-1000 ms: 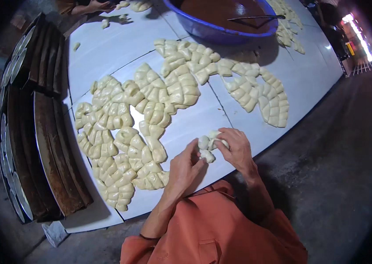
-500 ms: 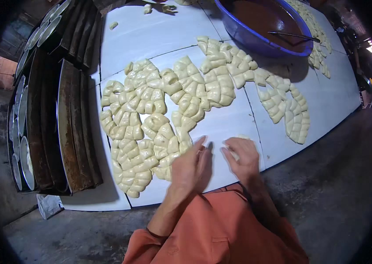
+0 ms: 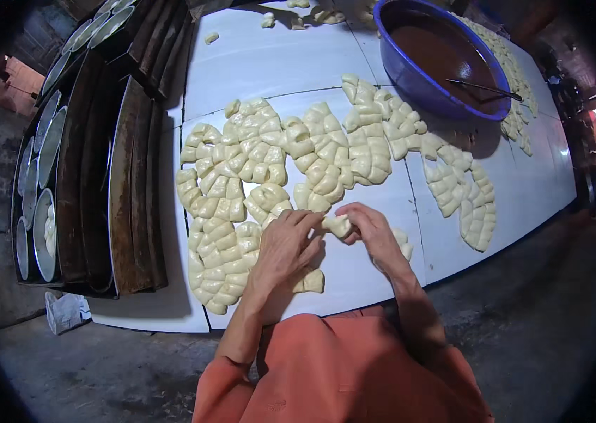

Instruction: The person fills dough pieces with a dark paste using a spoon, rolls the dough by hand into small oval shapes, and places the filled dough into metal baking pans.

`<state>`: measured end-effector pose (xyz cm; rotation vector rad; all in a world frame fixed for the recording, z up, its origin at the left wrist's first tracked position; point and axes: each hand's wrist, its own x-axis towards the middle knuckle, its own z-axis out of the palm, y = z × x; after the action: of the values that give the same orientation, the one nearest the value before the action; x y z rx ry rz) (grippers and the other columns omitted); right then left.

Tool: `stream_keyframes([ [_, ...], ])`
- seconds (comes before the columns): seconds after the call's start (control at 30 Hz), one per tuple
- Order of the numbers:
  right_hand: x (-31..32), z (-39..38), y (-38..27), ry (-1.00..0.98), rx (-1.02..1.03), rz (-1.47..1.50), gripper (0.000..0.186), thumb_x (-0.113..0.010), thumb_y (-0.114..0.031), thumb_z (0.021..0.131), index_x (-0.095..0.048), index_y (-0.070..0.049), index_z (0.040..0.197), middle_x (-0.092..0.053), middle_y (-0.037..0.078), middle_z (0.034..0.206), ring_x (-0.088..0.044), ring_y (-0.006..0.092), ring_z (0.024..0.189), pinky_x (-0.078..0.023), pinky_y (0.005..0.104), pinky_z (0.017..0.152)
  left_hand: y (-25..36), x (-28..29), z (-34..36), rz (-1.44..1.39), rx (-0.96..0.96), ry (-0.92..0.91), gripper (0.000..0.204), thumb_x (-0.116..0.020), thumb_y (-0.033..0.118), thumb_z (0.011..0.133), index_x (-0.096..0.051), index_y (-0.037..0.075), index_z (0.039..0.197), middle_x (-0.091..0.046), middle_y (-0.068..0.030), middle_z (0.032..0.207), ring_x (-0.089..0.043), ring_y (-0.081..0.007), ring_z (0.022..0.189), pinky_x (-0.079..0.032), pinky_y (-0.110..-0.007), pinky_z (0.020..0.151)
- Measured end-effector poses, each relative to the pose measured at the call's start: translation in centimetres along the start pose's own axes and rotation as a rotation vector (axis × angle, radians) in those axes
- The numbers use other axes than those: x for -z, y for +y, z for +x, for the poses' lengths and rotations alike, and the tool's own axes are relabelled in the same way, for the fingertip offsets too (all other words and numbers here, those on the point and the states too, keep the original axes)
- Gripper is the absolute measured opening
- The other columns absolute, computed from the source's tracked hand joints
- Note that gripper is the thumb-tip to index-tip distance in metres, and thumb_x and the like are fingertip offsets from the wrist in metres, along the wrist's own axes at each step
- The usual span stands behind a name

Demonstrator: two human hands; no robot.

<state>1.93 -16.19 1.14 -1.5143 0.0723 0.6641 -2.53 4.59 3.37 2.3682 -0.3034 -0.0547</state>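
with my right hand (image 3: 371, 231) i'm pinching a dough piece (image 3: 338, 226) between thumb and fingers, and it is hanging just over the counter (image 3: 354, 282), in from the near edge. my left hand (image 3: 285, 248) is bending its fingers in at the piece's left end; i can't tell whether they are gripping it. a small chunk (image 3: 310, 282) is lying by my left wrist, closer to the near edge, and another scrap (image 3: 403, 243) is sitting just beside my right wrist. cut dough (image 3: 220, 264) is spreading over the counter's left half, and a paler patch (image 3: 478, 211) is lying toward the right edge. a blue basin (image 3: 425, 92) of brown liquid is standing by the far edge, a stick (image 3: 485, 87) leaning over its rim. trays (image 3: 123, 204) of tins (image 3: 43, 264) are lining the left edge.
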Motion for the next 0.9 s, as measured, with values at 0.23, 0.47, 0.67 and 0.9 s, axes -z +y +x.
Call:
stream_keyframes([
  [0.23, -1.1, 0.1, 0.1, -0.038, 0.242, -0.511, 0.03, -0.071, -0.021, 0.084, -0.064, 0.0, 0.105, -0.066, 0.006, 0.084, -0.06, 0.0117, 0.07, -0.048, 0.0274, 0.061, -0.9, -1.5, 0.5, 0.123, 0.058, 0.02, 0.031, -0.063, 0.009, 0.078, -0.072, 0.017, 0.107, -0.066, -0.0053, 0.102, -0.062, -0.0267, 0.097, -0.052, -0.036, 0.08],
  [0.47, 4.7, -4.9, -4.5, -0.026, 0.088, 0.468, 0.021, -0.066, -0.013, 0.084, -0.063, 0.0, 0.1, -0.062, 0.004, 0.075, -0.057, 0.0093, 0.058, -0.047, 0.0203, 0.056, -0.5, -1.8, 0.5, 0.16, 0.004, 0.061, 0.03, -0.074, 0.016, 0.077, -0.074, 0.018, 0.106, -0.066, -0.0055, 0.097, -0.062, -0.0263, 0.092, -0.051, -0.037, 0.076],
  [0.67, 5.5, -3.3, -3.8, 0.155, 0.1, 0.35, 0.03, -0.062, -0.01, 0.093, -0.058, 0.002, 0.119, -0.066, 0.007, 0.095, -0.064, 0.0115, 0.076, -0.055, 0.024, 0.066, 5.5, -1.4, 3.5, -0.123, 0.03, 0.239, 0.061, -0.084, 0.041, 0.071, -0.066, 0.008, 0.12, -0.066, -0.0136, 0.103, -0.063, -0.0293, 0.096, -0.051, -0.039, 0.081],
  [0.9, 6.7, -2.6, -2.6, 0.3, 0.262, 0.096, 0.023, -0.066, -0.012, 0.093, -0.063, 0.003, 0.11, -0.07, 0.009, 0.098, -0.067, 0.0147, 0.077, -0.055, 0.0245, 0.066, 6.2, -5.6, 7.3, -0.784, 0.272, 0.001, 0.026, -0.073, 0.018, 0.088, -0.071, -0.002, 0.105, -0.07, -0.004, 0.084, -0.064, -0.0097, 0.078, -0.05, -0.023, 0.07],
])
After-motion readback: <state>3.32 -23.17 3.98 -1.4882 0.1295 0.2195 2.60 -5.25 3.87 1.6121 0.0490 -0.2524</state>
